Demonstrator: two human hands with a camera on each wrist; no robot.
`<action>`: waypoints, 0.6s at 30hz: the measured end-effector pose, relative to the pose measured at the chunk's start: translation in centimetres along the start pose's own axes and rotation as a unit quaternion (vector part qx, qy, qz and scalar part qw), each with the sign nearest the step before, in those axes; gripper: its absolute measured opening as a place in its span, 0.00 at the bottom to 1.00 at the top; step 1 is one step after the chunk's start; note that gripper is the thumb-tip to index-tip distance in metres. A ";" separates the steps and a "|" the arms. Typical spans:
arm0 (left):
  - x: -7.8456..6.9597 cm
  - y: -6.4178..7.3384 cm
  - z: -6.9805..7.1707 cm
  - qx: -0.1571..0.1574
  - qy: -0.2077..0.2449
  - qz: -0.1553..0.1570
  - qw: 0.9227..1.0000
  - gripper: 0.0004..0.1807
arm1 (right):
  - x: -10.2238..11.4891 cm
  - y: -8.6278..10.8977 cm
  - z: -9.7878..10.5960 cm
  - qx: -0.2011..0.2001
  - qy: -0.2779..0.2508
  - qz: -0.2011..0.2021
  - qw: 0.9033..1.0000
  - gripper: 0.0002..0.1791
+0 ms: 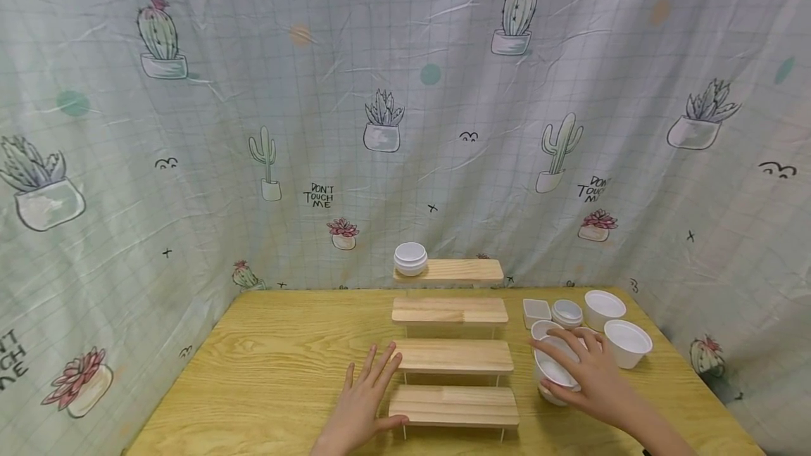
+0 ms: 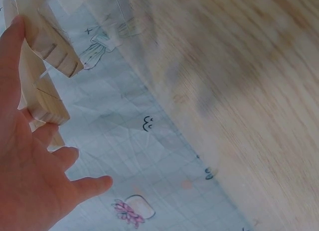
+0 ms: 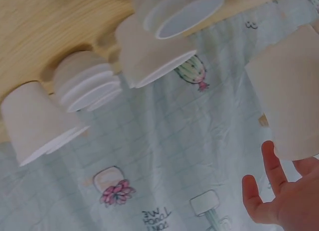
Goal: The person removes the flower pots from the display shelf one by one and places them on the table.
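Note:
My right hand (image 1: 592, 378) grips a white flowerpot (image 1: 557, 371) by its rim, fingers on the far side and thumb on the near side. In the right wrist view the same pot (image 3: 286, 96) hangs above the fingers. My left hand (image 1: 362, 407) lies with spread, straight fingers along the left ends of the lower tiers of a wooden step stand (image 1: 453, 356). In the left wrist view its fingers reach the plank ends (image 2: 47, 99). A small ridged white pot (image 1: 410, 260) stands at the left end of the top tier.
To the right of the stand are several other white pots: a square one (image 1: 536, 312), a ridged round one (image 1: 567, 313) and tapered ones (image 1: 627, 343). They stand on a wood-grain table (image 1: 285, 357). A cactus-print curtain (image 1: 405, 188) hangs behind and at the sides.

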State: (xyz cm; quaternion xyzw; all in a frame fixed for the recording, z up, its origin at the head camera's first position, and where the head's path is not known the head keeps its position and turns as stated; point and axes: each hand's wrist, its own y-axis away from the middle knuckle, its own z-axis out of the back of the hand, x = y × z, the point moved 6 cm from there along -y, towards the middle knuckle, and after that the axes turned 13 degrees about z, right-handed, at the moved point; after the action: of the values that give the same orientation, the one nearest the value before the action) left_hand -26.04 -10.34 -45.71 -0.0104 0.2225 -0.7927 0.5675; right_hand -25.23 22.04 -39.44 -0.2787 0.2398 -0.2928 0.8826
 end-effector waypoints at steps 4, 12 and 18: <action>-0.1 0.0 0.0 -0.005 -0.002 -0.003 1.000 0.51 | -0.3 1.2 0.6 -0.001 0.009 -0.016 1.000 0.32; -0.2 0.1 0.2 0.006 0.007 0.003 1.000 0.51 | -1.1 3.5 0.8 0.011 0.024 -0.037 0.999 0.33; -0.3 0.1 0.3 0.007 0.005 0.003 1.000 0.51 | -1.8 5.1 1.0 0.003 0.031 -0.048 0.998 0.36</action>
State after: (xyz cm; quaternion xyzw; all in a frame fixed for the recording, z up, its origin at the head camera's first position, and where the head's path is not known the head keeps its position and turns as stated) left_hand -25.80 -10.22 -45.39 -0.0020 0.2195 -0.7925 0.5690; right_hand -23.97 26.98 -41.45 -0.2781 0.2523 -0.3443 0.8605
